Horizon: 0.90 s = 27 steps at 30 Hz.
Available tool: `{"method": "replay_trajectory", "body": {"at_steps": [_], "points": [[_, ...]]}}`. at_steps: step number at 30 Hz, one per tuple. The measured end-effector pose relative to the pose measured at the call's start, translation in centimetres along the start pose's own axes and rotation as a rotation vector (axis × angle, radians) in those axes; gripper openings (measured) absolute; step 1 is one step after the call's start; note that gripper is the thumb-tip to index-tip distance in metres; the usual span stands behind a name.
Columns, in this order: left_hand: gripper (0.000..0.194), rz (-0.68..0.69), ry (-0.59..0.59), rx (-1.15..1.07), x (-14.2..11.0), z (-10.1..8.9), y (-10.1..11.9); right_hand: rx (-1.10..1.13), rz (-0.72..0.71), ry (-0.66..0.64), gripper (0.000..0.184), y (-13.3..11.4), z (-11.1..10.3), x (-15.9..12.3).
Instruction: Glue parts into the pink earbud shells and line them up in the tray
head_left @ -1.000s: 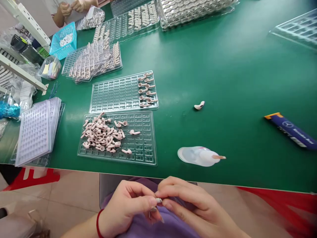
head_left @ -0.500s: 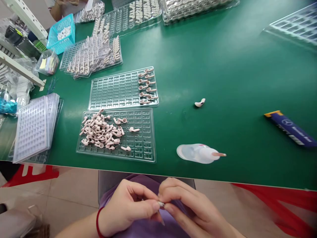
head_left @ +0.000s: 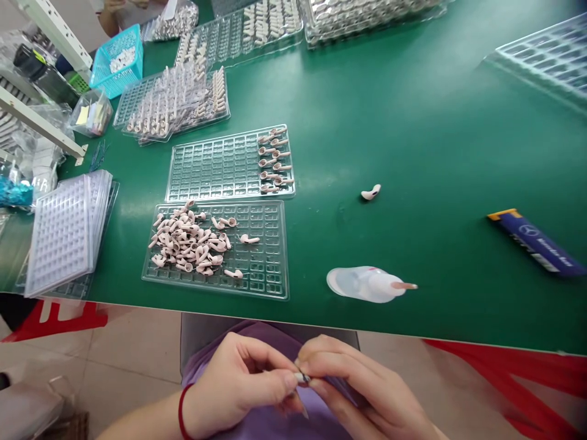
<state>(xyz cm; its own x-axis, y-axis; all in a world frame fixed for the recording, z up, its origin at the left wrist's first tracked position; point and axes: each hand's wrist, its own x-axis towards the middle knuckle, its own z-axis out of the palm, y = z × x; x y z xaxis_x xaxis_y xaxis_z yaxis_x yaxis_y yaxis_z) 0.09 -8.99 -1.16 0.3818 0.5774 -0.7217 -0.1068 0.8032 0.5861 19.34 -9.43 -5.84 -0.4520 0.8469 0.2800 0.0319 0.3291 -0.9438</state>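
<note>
My left hand [head_left: 238, 382] and my right hand [head_left: 353, 385] meet over my lap, below the green table's front edge. Both pinch one tiny pale part [head_left: 302, 378] between their fingertips; a thin point sticks down from it. A red band circles my left wrist. On the table ahead lies a clear tray [head_left: 263, 269] with a loose pile of pink earbud shells [head_left: 188, 241]. Behind it a second clear tray [head_left: 211, 168] holds two short columns of shells [head_left: 273, 160] at its right end.
A clear glue bottle [head_left: 367, 284] lies on its side near the front edge. One white shell [head_left: 370, 192] lies alone mid-table. A blue box [head_left: 536, 243] sits at the right. Stacked white trays [head_left: 64, 232] stand at the left. Filled trays, a blue basket [head_left: 117, 61] and another person's hands are at the back.
My hands stay pinched together on the small part with only slight finger shifts. The view has moved a little; nothing on the table has moved.
</note>
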Motion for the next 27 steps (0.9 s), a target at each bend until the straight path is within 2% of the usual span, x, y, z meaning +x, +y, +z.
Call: {"method": "replay_trajectory", "body": {"at_steps": [6, 13, 27], "points": [[0.034, 0.045, 0.033, 0.128, -0.29, 0.47, 0.46, 0.004, 0.027, 0.020, 0.024, -0.47, -0.02, 0.21], [0.021, 0.185, 0.102, 0.394, -0.39, 0.94, 1.03, 0.040, 0.048, 0.013, 0.022, -0.16, 0.15, -0.28], [0.016, 0.285, 0.139, 0.524, -0.60, 0.80, 0.56, 0.061, 0.092, 0.018, 0.019, -0.03, 0.40, -0.33]]}}
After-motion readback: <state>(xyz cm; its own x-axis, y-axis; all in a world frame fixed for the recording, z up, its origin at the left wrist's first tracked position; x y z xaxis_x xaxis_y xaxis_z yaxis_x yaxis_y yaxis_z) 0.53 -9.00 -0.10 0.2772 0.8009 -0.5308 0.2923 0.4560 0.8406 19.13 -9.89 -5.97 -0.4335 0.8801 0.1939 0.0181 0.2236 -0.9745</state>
